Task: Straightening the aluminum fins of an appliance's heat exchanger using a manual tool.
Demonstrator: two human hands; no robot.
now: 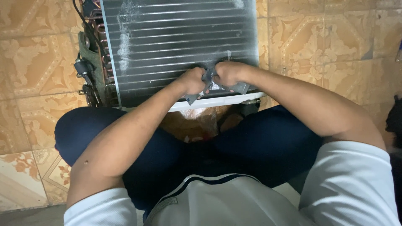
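Note:
A finned metal coil [180, 42] from an air conditioner lies on the tiled floor in front of my crossed legs. My left hand [192, 80] and my right hand [228, 73] are side by side at its near edge. Both are closed on a strip of grey tape or foam [238, 88] that runs along the coil's white bottom rim [217, 101]. The strip's middle is hidden between my fists.
Copper tube bends and black wiring [90, 62] stick out on the coil's left side. Patterned beige floor tiles [326, 50] surround it. A dark object [394, 119] sits at the right edge. My knees in dark blue trousers [268, 146] flank the near edge.

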